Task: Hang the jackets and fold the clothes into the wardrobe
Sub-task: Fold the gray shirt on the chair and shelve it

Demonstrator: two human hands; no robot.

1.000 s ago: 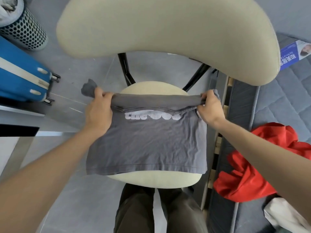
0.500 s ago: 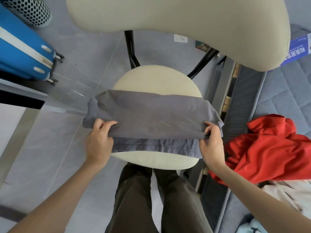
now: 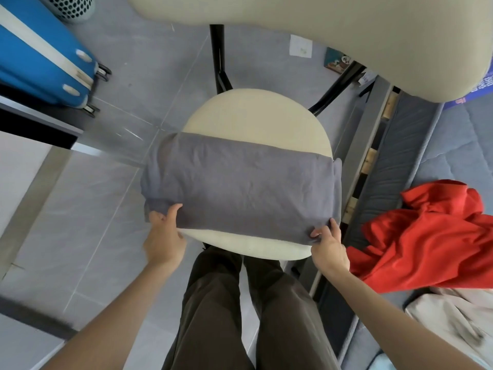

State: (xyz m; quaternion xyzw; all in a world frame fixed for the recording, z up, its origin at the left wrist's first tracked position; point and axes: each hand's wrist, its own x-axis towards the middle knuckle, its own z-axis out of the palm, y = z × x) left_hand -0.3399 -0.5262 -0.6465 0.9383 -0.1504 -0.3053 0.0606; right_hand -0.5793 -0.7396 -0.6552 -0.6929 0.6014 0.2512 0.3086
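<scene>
A grey T-shirt point(image 3: 240, 182) lies folded into a wide band across the round cream seat of a chair point(image 3: 256, 113). My left hand point(image 3: 165, 233) pinches its near left corner, thumb on top of the cloth. My right hand point(image 3: 328, 244) pinches the near right corner at the seat's front edge. The printed lettering is hidden inside the fold. On the bed at the right lie a crumpled red garment point(image 3: 432, 236) and a beige garment point(image 3: 453, 321).
The chair's cream backrest point(image 3: 320, 28) fills the top of the view. A blue suitcase point(image 3: 40, 57) and a perforated bin point(image 3: 74, 9) stand on the grey tiled floor at the upper left. The bed's grey mattress point(image 3: 453, 145) runs along the right. My legs stand right before the seat.
Both hands have drawn the shirt's far edge over towards me, folding it in half and covering the lettering. The hands now sit at the seat's front edge.
</scene>
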